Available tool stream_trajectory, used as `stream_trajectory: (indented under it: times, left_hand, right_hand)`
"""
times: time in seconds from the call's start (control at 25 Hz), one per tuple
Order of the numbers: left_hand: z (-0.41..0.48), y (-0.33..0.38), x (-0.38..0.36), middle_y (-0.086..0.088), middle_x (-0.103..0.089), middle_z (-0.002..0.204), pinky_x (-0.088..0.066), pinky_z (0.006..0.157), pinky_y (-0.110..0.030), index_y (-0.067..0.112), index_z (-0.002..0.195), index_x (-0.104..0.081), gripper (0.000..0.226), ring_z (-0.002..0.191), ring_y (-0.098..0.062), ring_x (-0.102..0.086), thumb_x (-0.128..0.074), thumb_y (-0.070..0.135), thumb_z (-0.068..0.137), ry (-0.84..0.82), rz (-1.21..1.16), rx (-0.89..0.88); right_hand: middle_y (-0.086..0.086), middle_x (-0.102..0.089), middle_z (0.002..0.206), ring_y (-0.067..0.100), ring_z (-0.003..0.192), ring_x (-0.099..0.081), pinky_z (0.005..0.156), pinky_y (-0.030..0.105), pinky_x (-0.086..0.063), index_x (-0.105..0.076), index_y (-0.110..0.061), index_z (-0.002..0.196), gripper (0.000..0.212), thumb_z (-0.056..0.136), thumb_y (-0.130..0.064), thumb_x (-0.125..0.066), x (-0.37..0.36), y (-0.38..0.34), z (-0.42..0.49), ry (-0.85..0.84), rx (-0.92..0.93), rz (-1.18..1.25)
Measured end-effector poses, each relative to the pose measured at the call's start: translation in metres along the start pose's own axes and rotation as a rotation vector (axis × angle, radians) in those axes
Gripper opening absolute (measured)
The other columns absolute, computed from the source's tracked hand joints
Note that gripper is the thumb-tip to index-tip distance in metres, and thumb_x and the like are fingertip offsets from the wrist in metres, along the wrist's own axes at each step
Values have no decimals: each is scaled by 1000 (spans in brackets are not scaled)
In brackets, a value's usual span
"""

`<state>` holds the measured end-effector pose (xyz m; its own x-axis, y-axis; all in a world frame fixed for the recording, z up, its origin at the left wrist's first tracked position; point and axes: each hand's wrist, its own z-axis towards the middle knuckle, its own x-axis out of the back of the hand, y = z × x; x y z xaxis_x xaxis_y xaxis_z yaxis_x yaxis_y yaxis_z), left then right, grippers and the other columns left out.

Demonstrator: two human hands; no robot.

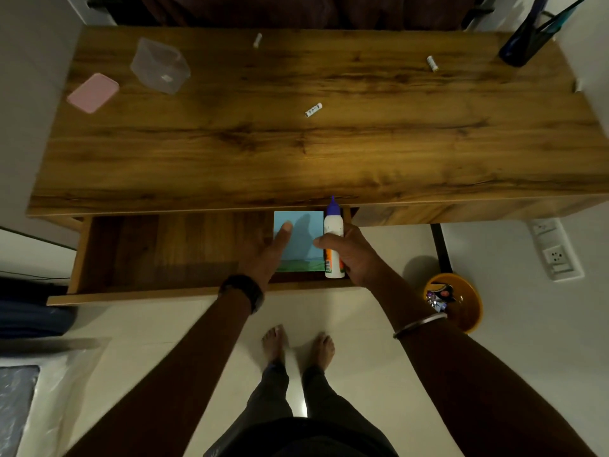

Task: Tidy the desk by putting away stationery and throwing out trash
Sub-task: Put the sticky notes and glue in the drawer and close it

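Note:
The desk drawer point(138, 252) stands pulled out below the wooden desk top point(329, 153). At its right end lies a light-blue notepad point(303, 232) with a green lower edge. My left hand point(267, 255) rests flat on the pad's left side, fingers apart. My right hand point(349, 255) grips a white glue bottle point(333, 235) with a purple tip, lying along the drawer's right wall beside the pad. Three small white tubes remain on the desk: one at the centre point(313, 110), one at the back point(257, 40), one at the back right point(432, 63).
A clear plastic box point(160, 65) and its pink lid point(93, 93) sit at the desk's back left. A dark pen holder point(524, 44) stands at the back right corner. An orange bin point(461, 301) with scraps sits on the floor to the right. My bare feet point(296, 344) are below the drawer.

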<state>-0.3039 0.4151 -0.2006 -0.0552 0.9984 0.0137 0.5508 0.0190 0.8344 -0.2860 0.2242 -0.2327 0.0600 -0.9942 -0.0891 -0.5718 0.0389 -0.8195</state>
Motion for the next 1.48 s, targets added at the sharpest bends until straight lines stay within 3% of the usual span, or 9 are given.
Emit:
stream_trajectory:
  times: [0.28,0.4,0.56,0.64,0.72,0.92,1.2,1.32,1.48]
  left_hand:
    - [56,-21,6,-8,-68,112,-59,84,-50,16,123,-57,33,93,-27,-67,-66,34,97,-37,-71,240]
    - [89,-58,7,-15,-61,137,-51,102,-55,8,138,-53,47,119,-34,-62,-64,31,98,-67,41,314]
    - [115,-76,-4,-15,-61,136,-49,106,-54,0,137,-54,42,123,-36,-60,-63,16,99,-143,71,381]
    - [117,-68,-8,-12,-66,128,-62,84,-46,4,131,-58,38,109,-31,-66,-65,22,98,-176,190,402]
    - [124,-66,-12,-10,-67,121,-61,66,-36,6,125,-59,33,97,-25,-67,-67,23,97,-200,222,384]
    - [142,-87,-21,-11,-63,131,-53,100,-48,7,133,-58,54,116,-32,-63,-76,30,87,-242,521,263]
    - [135,-90,-34,-8,-67,122,-56,88,-46,21,129,-62,62,107,-34,-65,-69,59,81,-177,1037,172]
    - [136,-87,-38,-16,-60,134,-54,93,-50,18,139,-53,84,115,-37,-61,-62,75,78,-170,1255,166]
    - [121,-77,-36,-16,-56,140,-51,97,-46,15,145,-48,83,123,-36,-57,-58,72,85,-233,1314,215]
  right_hand:
    - [2,-65,86,23,87,-69,72,33,-53,-62,-16,103,33,91,-45,-72,3,-11,18,189,21,-497]
    - [-2,-66,87,20,85,-69,68,32,-54,-62,-21,101,55,77,-70,-70,-2,-12,25,184,26,-948]
    - [10,-67,124,31,114,-66,91,41,-55,-61,-13,128,48,89,-37,-74,-19,-11,34,250,-49,-1332]
    - [13,-64,133,34,121,-65,91,42,-54,-59,-10,133,38,97,-23,-64,-25,-14,38,249,-94,-1439]
    - [13,-63,135,34,123,-64,90,41,-54,-61,-11,132,34,100,-21,-58,-28,-17,43,238,-141,-1487]
    - [15,-55,144,34,133,-55,100,40,-50,-52,-8,142,42,104,-25,-52,-31,-27,50,180,-178,-1607]
    - [16,-53,140,33,130,-55,98,41,-55,-49,-7,142,53,96,-27,-67,-44,-17,48,50,-189,-1834]
    - [15,-59,135,33,125,-59,98,41,-53,-58,-11,133,42,95,-25,-68,-34,-27,50,33,-184,-1704]
    - [11,-67,98,23,80,-68,61,32,-58,-63,-8,112,20,98,-22,-60,-20,-34,60,-64,-310,-1205]
